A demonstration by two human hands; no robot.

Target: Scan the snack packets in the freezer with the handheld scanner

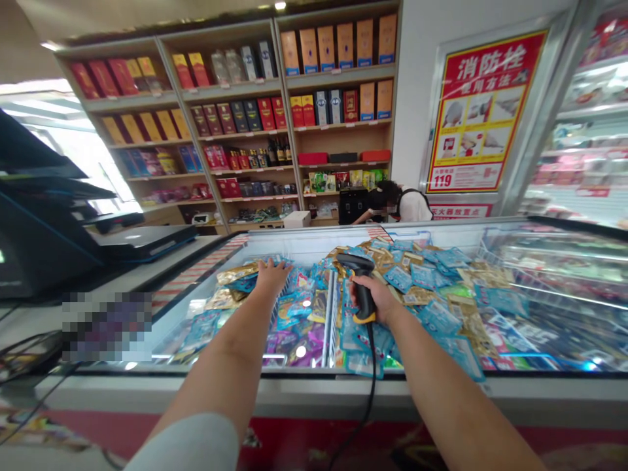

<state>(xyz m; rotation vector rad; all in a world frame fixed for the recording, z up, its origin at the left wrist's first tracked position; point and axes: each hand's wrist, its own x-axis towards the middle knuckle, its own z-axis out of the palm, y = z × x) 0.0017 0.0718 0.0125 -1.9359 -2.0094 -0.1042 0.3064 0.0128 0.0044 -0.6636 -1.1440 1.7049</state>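
Note:
My right hand [380,297] is wrapped round the grip of a black barcode scanner [364,288] with a yellow base, its cable hanging over the front of the freezer. Under and beyond it lies a heap of blue and gold ice cream packets [436,317]. Reaching into the left side of the chest freezer [314,386], my left hand [273,275] has its fingers spread over more packets. Gold packets [238,273] lie just left of it. Whether its fingertips touch a packet is hard to make out. Purple packets [307,345] sit between my arms, beside a white wire divider [332,320].
A checkout machine [44,229] and a flat scale [147,241] stand on the counter at left, with loose cables. Behind the freezer, a person [412,204] bends down before shelves [289,85] of boxed bottles. Glass covers the freezer's right part.

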